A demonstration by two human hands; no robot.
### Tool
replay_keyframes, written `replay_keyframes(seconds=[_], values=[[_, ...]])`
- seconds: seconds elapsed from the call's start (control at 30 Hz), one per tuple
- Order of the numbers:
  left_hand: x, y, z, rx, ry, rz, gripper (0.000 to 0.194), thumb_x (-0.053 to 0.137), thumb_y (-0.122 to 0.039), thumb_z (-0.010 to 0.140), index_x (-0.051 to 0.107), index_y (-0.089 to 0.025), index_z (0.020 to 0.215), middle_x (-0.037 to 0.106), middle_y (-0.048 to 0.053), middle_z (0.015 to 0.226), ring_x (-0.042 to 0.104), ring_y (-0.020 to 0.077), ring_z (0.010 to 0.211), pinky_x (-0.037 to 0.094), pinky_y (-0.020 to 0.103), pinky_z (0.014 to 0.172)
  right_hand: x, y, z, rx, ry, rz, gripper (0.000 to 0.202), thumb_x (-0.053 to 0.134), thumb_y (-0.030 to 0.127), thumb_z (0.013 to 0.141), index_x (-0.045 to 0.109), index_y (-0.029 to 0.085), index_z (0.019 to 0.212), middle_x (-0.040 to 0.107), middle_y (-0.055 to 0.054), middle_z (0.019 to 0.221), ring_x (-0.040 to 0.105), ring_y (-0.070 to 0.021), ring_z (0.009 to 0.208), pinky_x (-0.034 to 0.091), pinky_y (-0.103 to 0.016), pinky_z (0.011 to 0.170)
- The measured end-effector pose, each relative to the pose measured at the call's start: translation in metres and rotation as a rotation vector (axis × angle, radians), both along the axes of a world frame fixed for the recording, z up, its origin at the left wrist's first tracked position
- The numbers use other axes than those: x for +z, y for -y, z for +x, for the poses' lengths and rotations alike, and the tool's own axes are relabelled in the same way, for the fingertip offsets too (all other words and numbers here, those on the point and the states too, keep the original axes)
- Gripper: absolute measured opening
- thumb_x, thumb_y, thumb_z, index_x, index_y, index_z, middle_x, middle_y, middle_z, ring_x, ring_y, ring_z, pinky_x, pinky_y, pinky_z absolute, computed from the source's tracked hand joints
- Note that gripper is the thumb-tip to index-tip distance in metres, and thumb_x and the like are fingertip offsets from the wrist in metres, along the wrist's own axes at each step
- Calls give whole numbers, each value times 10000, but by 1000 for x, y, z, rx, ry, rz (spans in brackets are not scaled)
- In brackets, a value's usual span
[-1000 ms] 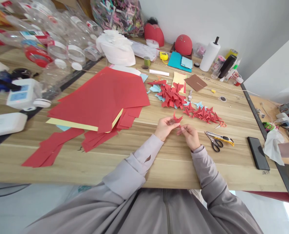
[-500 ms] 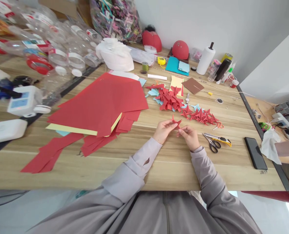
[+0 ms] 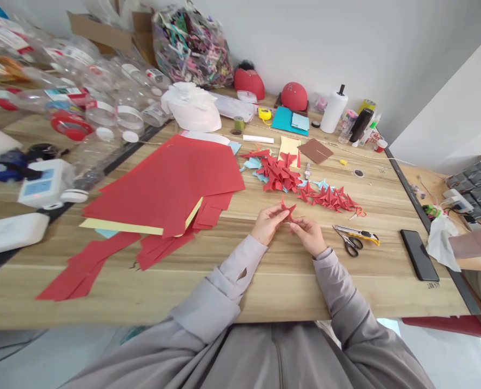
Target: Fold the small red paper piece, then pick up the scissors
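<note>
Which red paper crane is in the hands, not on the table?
The small red crane, pinched between the left hand and right hand. The other cranes lie piled on the table.

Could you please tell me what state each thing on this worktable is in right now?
left hand: pinching the red folded piece
right hand: pinching the same piece
red folded piece: held above the table, partly folded
scissors: lying flat, blades shut
utility knife: lying beside the scissors
phone: screen dark, flat
red paper sheets: stacked flat, unfolded
finished red pieces: folded, piled
paper towel roll: upright
</note>
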State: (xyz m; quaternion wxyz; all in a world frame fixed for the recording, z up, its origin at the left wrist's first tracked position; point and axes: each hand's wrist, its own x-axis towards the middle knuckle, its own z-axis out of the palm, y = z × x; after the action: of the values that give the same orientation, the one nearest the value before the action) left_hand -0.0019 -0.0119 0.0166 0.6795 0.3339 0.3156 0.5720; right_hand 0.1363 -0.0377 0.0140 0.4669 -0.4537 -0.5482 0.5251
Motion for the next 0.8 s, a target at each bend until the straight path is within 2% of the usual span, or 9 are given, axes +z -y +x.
replay_keyframes(seconds=[0.13, 0.3, 0.4, 0.5, 0.53, 0.63, 0.8], values=[[-2, 1, 3, -11, 5, -26, 241, 783, -280, 566, 677, -129, 721, 639, 1, 677, 575, 104, 640, 473, 249, 654, -1, 3, -1, -30, 91, 78, 324, 597, 524, 739, 575, 203, 697, 641, -8, 604, 606, -152, 571, 515, -309, 620], [-3, 4, 7, -66, 95, -68, 233, 776, -277, 587, 679, -129, 739, 627, -2, 651, 565, 90, 617, 465, 228, 622, -2, 10, 1, -84, 161, 156, 256, 581, 433, 786, 583, 194, 694, 641, -16, 612, 611, -152, 581, 497, -294, 620], [-1, 6, 8, -95, 132, -89, 231, 776, -261, 593, 667, -117, 738, 620, 3, 642, 570, 87, 605, 470, 219, 609, -2, 18, 1, -130, 193, 183, 228, 570, 390, 802, 585, 188, 698, 643, -17, 613, 614, -151, 600, 492, -290, 645], [3, 4, 5, -72, 216, -104, 241, 769, -263, 606, 642, -124, 756, 607, -5, 625, 588, 99, 600, 495, 247, 633, 0, 29, 8, -179, 282, 210, 226, 540, 366, 820, 587, 185, 692, 640, -17, 612, 611, -150, 601, 483, -280, 639], [5, 3, 3, -59, 245, -112, 243, 766, -260, 610, 633, -128, 765, 604, -9, 622, 593, 101, 599, 504, 261, 648, 0, 34, 12, -199, 349, 226, 231, 533, 360, 822, 587, 185, 680, 644, -23, 623, 610, -154, 606, 477, -275, 625], [7, 0, -2, -76, 300, -155, 244, 757, -236, 615, 612, -132, 782, 610, -4, 634, 601, 115, 592, 513, 290, 642, 1, 51, 37, -371, 612, 278, 211, 508, 353, 825, 609, 188, 740, 656, -39, 665, 611, -176, 638, 464, -286, 622], [6, -3, -1, -194, 320, -183, 164, 697, -184, 654, 600, -129, 775, 641, 38, 699, 580, 120, 546, 429, 243, 495, 1, 77, 101, -696, 1146, 185, 284, 425, 347, 842, 638, 160, 853, 676, -120, 832, 614, -235, 761, 445, -333, 681]])
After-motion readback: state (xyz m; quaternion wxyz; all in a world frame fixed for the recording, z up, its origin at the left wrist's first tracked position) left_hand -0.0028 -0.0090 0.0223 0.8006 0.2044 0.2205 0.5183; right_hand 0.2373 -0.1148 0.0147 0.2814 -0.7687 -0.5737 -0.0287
